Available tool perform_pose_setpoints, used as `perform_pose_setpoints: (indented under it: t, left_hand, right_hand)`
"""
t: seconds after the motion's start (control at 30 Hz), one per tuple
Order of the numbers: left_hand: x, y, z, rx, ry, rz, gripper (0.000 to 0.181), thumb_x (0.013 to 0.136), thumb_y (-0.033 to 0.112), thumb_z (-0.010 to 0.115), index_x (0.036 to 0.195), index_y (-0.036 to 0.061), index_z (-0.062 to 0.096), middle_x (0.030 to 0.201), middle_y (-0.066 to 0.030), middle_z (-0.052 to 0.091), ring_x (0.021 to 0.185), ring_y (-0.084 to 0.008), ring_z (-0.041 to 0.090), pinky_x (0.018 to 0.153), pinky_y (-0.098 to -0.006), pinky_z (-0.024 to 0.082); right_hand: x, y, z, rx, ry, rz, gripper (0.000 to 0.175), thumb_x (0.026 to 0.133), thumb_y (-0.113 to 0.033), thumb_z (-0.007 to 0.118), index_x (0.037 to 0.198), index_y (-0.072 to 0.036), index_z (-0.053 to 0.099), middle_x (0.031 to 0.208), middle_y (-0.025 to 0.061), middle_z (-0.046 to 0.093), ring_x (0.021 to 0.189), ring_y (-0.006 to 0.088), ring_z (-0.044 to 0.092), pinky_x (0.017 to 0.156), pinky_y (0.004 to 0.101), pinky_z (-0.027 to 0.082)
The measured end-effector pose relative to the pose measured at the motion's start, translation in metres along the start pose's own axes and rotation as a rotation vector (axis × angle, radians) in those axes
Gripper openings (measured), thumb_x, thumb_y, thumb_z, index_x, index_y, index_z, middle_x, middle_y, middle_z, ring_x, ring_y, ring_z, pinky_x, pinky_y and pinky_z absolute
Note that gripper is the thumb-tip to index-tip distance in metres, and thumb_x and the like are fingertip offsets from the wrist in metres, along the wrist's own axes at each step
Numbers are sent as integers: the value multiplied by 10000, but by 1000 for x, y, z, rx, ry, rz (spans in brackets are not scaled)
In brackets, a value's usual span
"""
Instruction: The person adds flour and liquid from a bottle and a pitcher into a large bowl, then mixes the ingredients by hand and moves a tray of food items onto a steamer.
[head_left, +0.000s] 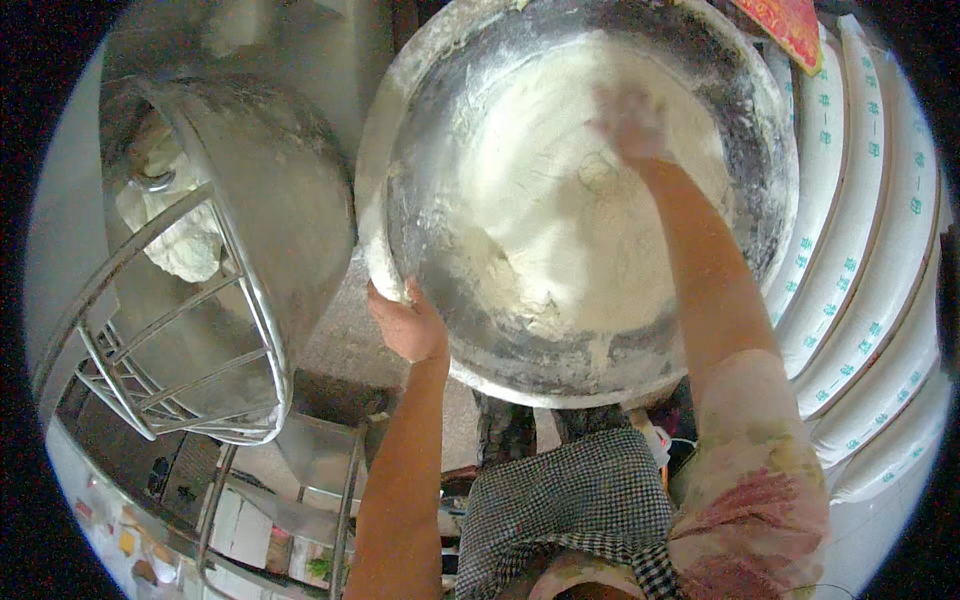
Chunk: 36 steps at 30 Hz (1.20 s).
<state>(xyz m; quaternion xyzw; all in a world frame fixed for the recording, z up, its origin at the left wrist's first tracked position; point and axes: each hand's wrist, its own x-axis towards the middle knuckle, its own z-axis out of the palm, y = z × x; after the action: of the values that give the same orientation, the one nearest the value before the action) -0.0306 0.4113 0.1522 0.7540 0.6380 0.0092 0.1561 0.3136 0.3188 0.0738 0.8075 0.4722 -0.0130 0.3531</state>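
A large round metal basin (412, 259), its rim dusted white, lies before me. White flour (540, 187) is heaped inside, with a crumbly lump (544, 311) near the basin's lower side. My left hand (411, 322) grips the rim at the lower left, thumb over the edge. Over the upper right of the heap, my right hand (634, 124) is at the flour surface. Motion blurs its fingers, so whether they are apart or hold flour is unclear. A shallow hollow (600, 169) shows in the flour just below that hand.
At left stands a dough mixer with a steel bowl (292, 187), a wire guard (247, 300) and pale dough (187, 240) around its hook. Stacked white sacks (855, 247) bearing green writing rise close on the right. A metal-framed rack (349, 480) is at lower left.
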Motion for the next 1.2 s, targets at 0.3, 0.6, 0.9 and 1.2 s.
perform_pose_setpoints:
  t: [0.3,0.6,0.9,1.2]
  left_hand:
    - [1,4,4,11,-7,-65,547,823,369,474,1166,-30,323,1046,-238,467,845,-383,532,647,-442,455]
    - [-1,16,7,36,-7,-49,529,820,332,494,1166,-26,315,996,-234,495,818,-373,542,628,-449,455]
    - [-2,17,4,33,23,3,526,820,321,498,1169,-19,302,1033,-217,466,813,-359,540,624,-436,460]
    - [-73,100,-42,-396,-367,351,565,875,254,390,1311,-5,142,1365,-188,128,1273,-299,74,1038,-387,65]
  right_hand:
    - [-101,-114,-73,661,-47,-65,500,816,-393,403,1216,-97,353,1231,154,343,1173,322,299,972,565,128]
    - [-262,-5,59,1036,-639,-353,404,729,-144,515,1131,-123,481,1064,93,529,1026,269,463,981,484,229]
    - [-284,2,8,1087,-309,376,243,725,-138,526,965,-116,551,879,146,563,891,304,526,765,379,407]
    - [-244,11,-140,1988,-343,566,520,860,-322,413,1299,-91,259,1316,142,291,1195,274,297,984,315,228]
